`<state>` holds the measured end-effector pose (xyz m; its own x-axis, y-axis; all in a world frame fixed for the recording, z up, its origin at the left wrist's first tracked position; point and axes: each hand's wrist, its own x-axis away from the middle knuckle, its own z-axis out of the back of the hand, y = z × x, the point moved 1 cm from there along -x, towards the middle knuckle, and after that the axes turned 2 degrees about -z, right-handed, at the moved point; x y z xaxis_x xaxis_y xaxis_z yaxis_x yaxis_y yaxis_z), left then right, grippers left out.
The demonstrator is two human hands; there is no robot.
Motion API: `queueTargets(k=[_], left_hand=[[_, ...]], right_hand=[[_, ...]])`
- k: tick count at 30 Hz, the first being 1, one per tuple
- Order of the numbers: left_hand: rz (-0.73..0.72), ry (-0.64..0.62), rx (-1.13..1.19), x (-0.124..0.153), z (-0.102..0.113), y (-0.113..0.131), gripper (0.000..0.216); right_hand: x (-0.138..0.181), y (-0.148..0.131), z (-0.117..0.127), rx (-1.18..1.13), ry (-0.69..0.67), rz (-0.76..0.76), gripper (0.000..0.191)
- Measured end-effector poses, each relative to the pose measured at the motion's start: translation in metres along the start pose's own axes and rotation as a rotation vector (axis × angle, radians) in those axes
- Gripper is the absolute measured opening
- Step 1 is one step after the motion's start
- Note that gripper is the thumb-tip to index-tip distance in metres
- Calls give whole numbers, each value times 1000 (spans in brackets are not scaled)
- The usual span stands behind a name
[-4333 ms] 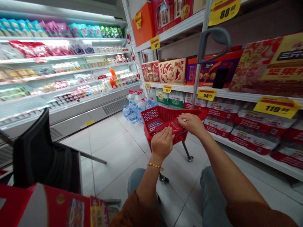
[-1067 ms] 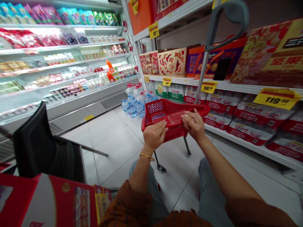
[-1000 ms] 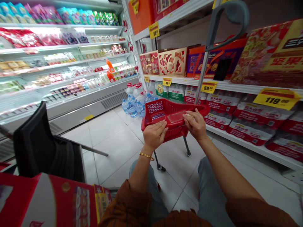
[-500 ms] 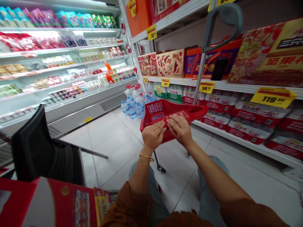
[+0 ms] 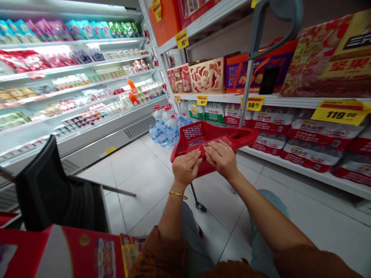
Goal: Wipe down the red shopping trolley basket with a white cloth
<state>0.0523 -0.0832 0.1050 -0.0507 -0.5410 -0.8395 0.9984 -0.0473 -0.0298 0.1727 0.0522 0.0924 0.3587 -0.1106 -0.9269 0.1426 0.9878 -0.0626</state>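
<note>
A red plastic shopping cart (image 5: pixel 244 139) with pierced basket walls stands in front of me. My left hand (image 5: pixel 186 167) is closed over its near rim, fingers bent and knuckles up. Just right of it, my right hand (image 5: pixel 221 158) is closed on the same rim, fingers curled over the edge. The undersides of both grips are hidden. A metal pole (image 5: pixel 245 92) rises behind the basket's right part, topped by a grey curved handle (image 5: pixel 254 36). One cart caster (image 5: pixel 200 206) shows on the floor below my left hand.
A lit refrigerated display (image 5: pixel 116 133) runs along the left. Shelves on the right hold gift boxes (image 5: pixel 207 76) and packs of bottled water (image 5: pixel 311 150). Bottles (image 5: pixel 162 133) stand on the floor beyond the cart. A black chair (image 5: pixel 60 193) and red box (image 5: pixel 84 251) are at lower left.
The view has shifted slightly, with the right-hand shelves looking a little nearer and the chair a little lower. Both hands keep their hold on the cart's rim.
</note>
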Motion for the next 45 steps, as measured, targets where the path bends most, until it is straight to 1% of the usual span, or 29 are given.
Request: queueTargets(k=[5, 8, 16, 19, 22, 25, 29, 32, 34, 36, 41, 45], left_hand=[[4, -20, 8, 0, 2, -3, 25], [-3, -7, 3, -1, 3, -3, 25], [-24, 16, 10, -2, 3, -3, 25], [-16, 19, 13, -1, 3, -4, 25], [-5, 24, 8, 0, 2, -4, 24], [-4, 17, 4, 1, 1, -4, 24], [-35, 15, -14, 3, 2, -6, 23], [-47, 11, -29, 4, 4, -9, 22], [-49, 4, -19, 4, 6, -11, 23], [-55, -1, 4, 4, 7, -12, 25], [-63, 5, 39, 4, 8, -15, 27], [-55, 9, 44, 5, 8, -16, 27]], right_hand=[[2, 13, 5, -23, -26, -67, 16], [4, 20, 8, -41, -13, -96, 16], [7, 37, 15, 31, 24, -146, 19], [3, 44, 21, 48, 36, -221, 20], [-7, 40, 26, 44, 20, -247, 23], [-20, 20, 21, -7, -32, -175, 23], [-34, -11, 2, -80, -196, -8, 22], [-40, -21, -5, -44, -327, 3, 23], [-41, -19, -4, -20, -397, -24, 26], [-42, -13, -1, -7, -429, -51, 26], [-40, 4, 7, 28, -420, -157, 25], [-35, 17, 11, 15, -401, -207, 24]])
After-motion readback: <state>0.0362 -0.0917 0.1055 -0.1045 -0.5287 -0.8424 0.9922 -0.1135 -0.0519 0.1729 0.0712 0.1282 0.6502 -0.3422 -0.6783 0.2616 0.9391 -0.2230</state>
